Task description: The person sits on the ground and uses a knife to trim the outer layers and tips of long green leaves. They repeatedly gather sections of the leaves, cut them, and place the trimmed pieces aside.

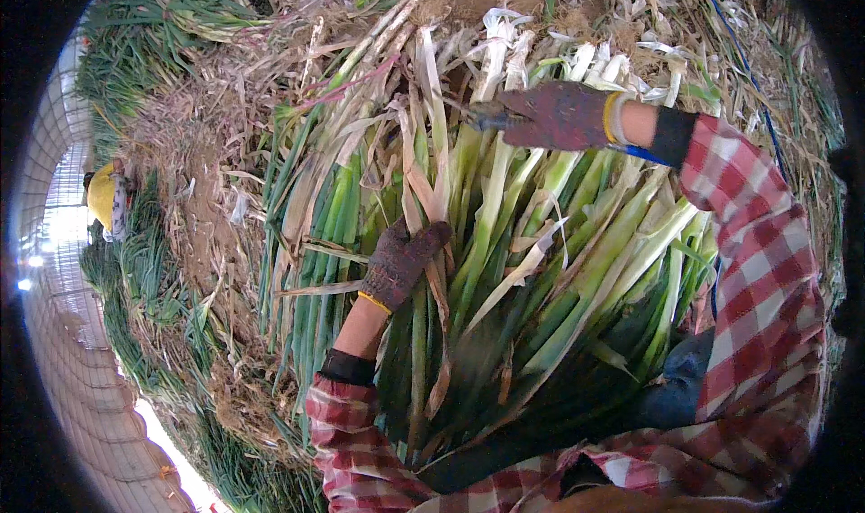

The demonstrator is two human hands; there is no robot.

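A wide pile of long green onions [577, 270] lies before me, white root ends at the far side and dark green leaves toward me. My left hand [405, 261], in a dark, soiled knit glove, is closed around one green onion stalk [439, 153] with dry brown leaves hanging off it. Farther off to the right, my right hand [563, 117], gloved alike, grips a hand tool [487, 117] with a dark metal head and a thin tip pointing left toward that stalk. Blue shows behind the right wrist, perhaps its handle; its exact kind is unclear.
Dry husks and peeled leaves [216, 189] litter the ground at left. More green onion heaps [162, 27] run along the far left. A person in a yellow top [108, 198] is at the left by them. A blue cord [739, 45] crosses the litter at far right.
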